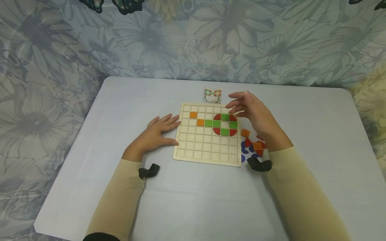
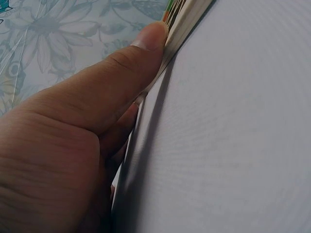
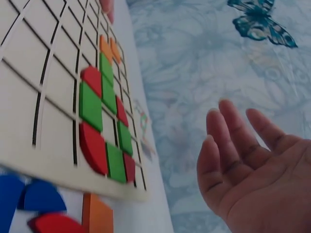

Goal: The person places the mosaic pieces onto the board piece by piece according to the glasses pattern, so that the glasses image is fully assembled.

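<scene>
A light wooden grid board (image 1: 206, 155) lies on the table. Two orange squares (image 1: 193, 114) sit in its upper left cells. To their right, green squares (image 1: 208, 123) and red quarter-round pieces (image 1: 216, 131) form a ring with a short green row. My left hand (image 1: 155, 134) rests at the board's left edge, fingers extended; in the left wrist view its thumb (image 2: 121, 68) touches the board's side. Above the board's upper right corner hovers my right hand (image 1: 256, 118), fingers loosely bent. The right wrist view shows nothing in that hand (image 3: 262, 179).
Right of the board lies a loose pile of orange squares (image 1: 245, 133), red pieces (image 1: 248, 143) and blue rounded pieces (image 1: 243, 158), partly behind the right wrist's black camera mount (image 1: 259, 164). A small pattern card (image 1: 212, 95) lies beyond the board. Floral cloth (image 1: 150, 40) hangs behind the white table (image 1: 193, 201).
</scene>
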`<act>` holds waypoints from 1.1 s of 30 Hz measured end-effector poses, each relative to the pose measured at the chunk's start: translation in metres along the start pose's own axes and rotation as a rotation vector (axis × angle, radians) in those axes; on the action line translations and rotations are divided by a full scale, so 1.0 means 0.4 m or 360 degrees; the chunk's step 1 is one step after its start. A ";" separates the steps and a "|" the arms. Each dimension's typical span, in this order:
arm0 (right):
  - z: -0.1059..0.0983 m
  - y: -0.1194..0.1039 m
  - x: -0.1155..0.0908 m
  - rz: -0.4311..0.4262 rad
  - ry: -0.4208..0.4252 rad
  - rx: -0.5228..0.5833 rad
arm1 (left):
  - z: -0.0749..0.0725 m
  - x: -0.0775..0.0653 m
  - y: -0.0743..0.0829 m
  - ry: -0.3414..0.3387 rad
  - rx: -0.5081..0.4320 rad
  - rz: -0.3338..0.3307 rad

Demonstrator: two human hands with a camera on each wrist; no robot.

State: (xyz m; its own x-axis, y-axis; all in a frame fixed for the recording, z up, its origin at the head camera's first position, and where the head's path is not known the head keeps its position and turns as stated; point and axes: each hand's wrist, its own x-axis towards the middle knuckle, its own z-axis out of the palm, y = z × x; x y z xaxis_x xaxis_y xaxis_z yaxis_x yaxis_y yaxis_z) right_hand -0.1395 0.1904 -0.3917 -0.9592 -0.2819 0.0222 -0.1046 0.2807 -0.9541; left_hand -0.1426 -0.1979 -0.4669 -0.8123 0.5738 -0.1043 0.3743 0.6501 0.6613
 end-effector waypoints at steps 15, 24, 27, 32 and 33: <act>-0.097 0.111 -0.106 0.0189 0.0152 -0.0259 | 0.006 0.004 -0.008 0.0008 -0.0011 -0.0002; -0.135 0.179 -0.164 0.0325 0.0187 -0.0334 | 0.008 0.005 -0.007 0.0004 -0.0015 -0.0006; -0.146 0.192 -0.178 0.0367 0.0184 -0.0353 | 0.009 0.006 -0.009 0.0005 -0.0007 -0.0003; -0.153 0.210 -0.189 0.0410 0.0147 -0.0422 | 0.007 0.004 -0.008 0.0012 -0.0011 -0.0003; -0.152 0.211 -0.190 0.0403 0.0131 -0.0435 | 0.006 0.004 -0.008 0.0012 -0.0011 -0.0004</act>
State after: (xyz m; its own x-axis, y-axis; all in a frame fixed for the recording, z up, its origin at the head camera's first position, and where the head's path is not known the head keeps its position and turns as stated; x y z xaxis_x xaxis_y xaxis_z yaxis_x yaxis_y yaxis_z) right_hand -0.0915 0.2913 -0.4559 -0.9803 -0.1010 -0.1695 0.0828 0.5693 -0.8179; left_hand -0.1439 -0.1979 -0.4711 -0.8165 0.5685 -0.1005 0.3691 0.6480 0.6662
